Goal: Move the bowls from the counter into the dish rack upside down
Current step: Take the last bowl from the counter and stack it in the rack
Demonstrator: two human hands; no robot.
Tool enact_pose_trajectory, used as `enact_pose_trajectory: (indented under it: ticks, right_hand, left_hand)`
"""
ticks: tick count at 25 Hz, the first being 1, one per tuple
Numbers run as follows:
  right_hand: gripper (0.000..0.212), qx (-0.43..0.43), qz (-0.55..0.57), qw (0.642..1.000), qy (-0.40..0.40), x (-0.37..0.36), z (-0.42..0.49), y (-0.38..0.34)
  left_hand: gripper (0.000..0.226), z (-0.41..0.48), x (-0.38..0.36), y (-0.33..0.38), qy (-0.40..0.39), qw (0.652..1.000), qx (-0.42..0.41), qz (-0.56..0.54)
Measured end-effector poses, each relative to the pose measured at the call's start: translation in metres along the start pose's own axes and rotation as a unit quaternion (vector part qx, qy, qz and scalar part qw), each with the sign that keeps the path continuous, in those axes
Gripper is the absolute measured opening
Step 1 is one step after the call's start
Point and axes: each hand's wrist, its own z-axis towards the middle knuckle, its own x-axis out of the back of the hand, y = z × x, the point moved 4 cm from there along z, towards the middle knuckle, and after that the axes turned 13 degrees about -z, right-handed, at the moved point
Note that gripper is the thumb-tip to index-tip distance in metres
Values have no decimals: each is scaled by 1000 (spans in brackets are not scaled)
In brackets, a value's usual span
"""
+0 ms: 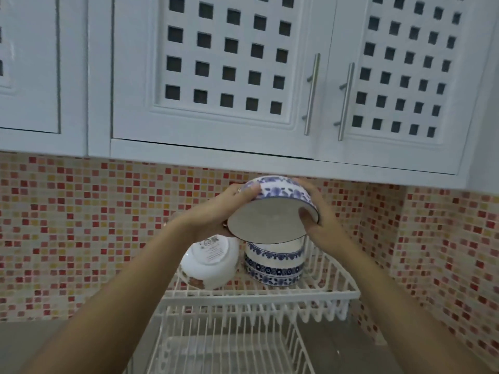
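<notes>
A blue-and-white patterned bowl [272, 209] is held between my left hand [216, 209] and my right hand [317, 217], tilted with its white inside facing me and down. It hovers just above a stack of upside-down blue-patterned bowls [274, 265] on the upper tier of the white wire dish rack [259, 295]. To the left of that stack a white bowl [209, 263] with red flowers and a label on its base lies upside down, leaning. The counter bowls are out of view.
White wall cabinets [221, 76] with lattice doors and metal handles [312, 94] hang low, close above the held bowl. A red and orange mosaic wall [81, 225] backs the rack. The rack's lower tier [229, 346] extends toward me.
</notes>
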Motion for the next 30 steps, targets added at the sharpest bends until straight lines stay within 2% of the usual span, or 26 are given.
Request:
enact_pose_trajectory:
  ticks: [3,5,8,10,13,16,18,19,23,30]
  right_hand:
    - [51,52,-20,998,-1,10,-5,19]
    - [66,37,-48,998,-26,20,-4,26]
    - [112,-47,-25,979,-196,20,-5,41]
    - [122,-71,15,964,-256,19,-7,47]
    - [125,-87,-16,965,-247,14,-4,55]
    - [123,-46,-83,973,-208,0,-7,62]
    - [109,-15,-80,978,-193,-10,-13,69]
    - [109,-16,-87,977,-192,-14,-16,74]
    - [130,-35,-164,966,-196,-26,-17,98]
    - [135,-30,-218,953,-210,-36,-18,114]
  left_hand:
    - [58,14,-15,-5,-23,998,-45,39]
    - [69,19,-21,-4,-32,991,-94,89]
    - [85,25,-20,-9,-42,982,-117,143]
    - [88,29,-21,-15,-32,971,-128,198]
    - [100,38,-31,-28,-16,928,-157,338]
    - [120,51,-39,-49,-37,888,-127,439]
    - [127,60,-41,-62,-48,878,-107,464]
    - [132,64,-41,-68,-48,871,-97,479]
    - [148,76,-41,-86,-26,857,-74,509]
    - [145,78,-45,-104,-7,834,-80,545]
